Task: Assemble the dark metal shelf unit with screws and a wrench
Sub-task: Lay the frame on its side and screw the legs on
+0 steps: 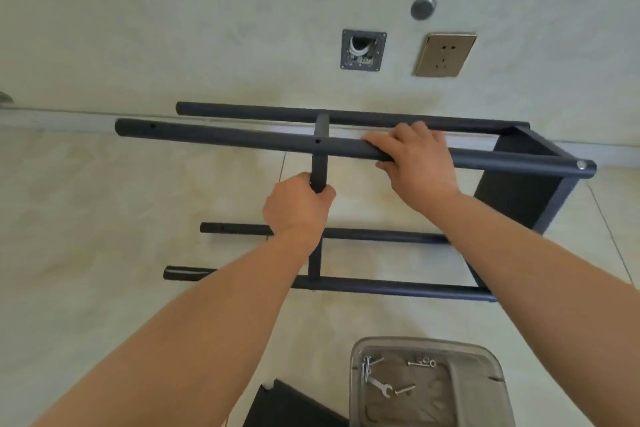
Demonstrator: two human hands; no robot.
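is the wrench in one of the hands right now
No, the wrench lies in the tray beside loose screws.

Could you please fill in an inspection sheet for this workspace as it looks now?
Surface: pale tiled floor.
Job's things: dark shelf frame lies on its side; screws and wrench sit in a clear tray; a dark panel lies beside it.
Clutter: nothing seen.
Grippers: left hand grips a crossbar; right hand holds the upper tube.
Cables: white cable in an open wall box.
Surroundings: wall socket, round wall fitting.
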